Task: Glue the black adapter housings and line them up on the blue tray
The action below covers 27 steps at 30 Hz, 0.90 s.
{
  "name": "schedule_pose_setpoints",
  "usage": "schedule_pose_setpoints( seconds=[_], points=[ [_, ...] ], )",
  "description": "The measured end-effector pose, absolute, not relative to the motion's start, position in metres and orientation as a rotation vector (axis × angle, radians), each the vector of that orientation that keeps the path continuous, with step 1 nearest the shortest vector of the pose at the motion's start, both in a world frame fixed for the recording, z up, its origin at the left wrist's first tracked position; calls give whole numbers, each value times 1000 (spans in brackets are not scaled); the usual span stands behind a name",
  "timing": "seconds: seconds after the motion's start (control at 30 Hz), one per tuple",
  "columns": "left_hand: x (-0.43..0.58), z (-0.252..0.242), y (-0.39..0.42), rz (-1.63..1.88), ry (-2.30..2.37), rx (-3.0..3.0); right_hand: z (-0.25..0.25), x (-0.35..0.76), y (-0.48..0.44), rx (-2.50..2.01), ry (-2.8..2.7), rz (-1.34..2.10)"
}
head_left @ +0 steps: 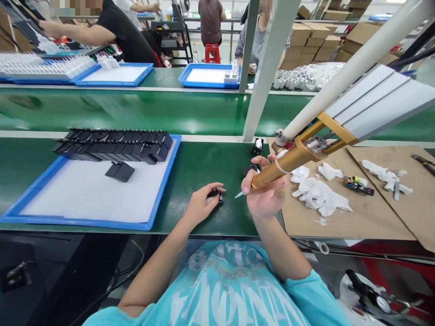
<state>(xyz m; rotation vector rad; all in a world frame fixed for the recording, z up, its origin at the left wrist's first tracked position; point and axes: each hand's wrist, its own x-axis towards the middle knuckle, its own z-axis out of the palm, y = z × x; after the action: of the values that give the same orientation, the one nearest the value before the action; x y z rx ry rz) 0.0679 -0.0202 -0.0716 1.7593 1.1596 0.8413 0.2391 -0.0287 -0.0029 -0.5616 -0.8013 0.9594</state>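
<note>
My right hand [267, 194] is wrapped around the gold barrel of a glue dispenser [272, 174], whose pale teal nozzle tip [239, 195] points down and left. On the green bench, my left hand [202, 201] grips a small black plastic housing [215, 194], largely covered by the fingers. The nozzle tip is a short way right of this housing and does not touch it. Behind my right hand, a second black piece [250, 170] is partly hidden. A further black housing [257, 146] with something white inside stands beyond it, near the metal post.
On the left, a blue-rimmed tray [149, 222] bears rows of black adapters [115, 145] and one loose black adapter [119, 171]. Cardboard [367, 222] at right carries crumpled white wipes [319, 194] and pliers [423, 160]. A metal post [260, 90] rises ahead. Several people work beyond.
</note>
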Motion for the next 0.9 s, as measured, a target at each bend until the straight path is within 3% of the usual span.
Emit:
schedule_pose_setpoints(
  seconds=[0.2,0.6,0.9],
  points=[
    [56,-58,-29,695,1119,2241,-4,243,-29,-544,-795,959],
    [64,-69,-33,789,1147,2328,-8,245,-28,-490,-788,954],
    [56,-64,-25,239,1178,2816,-7,246,-26,-520,-798,917]
  ],
)
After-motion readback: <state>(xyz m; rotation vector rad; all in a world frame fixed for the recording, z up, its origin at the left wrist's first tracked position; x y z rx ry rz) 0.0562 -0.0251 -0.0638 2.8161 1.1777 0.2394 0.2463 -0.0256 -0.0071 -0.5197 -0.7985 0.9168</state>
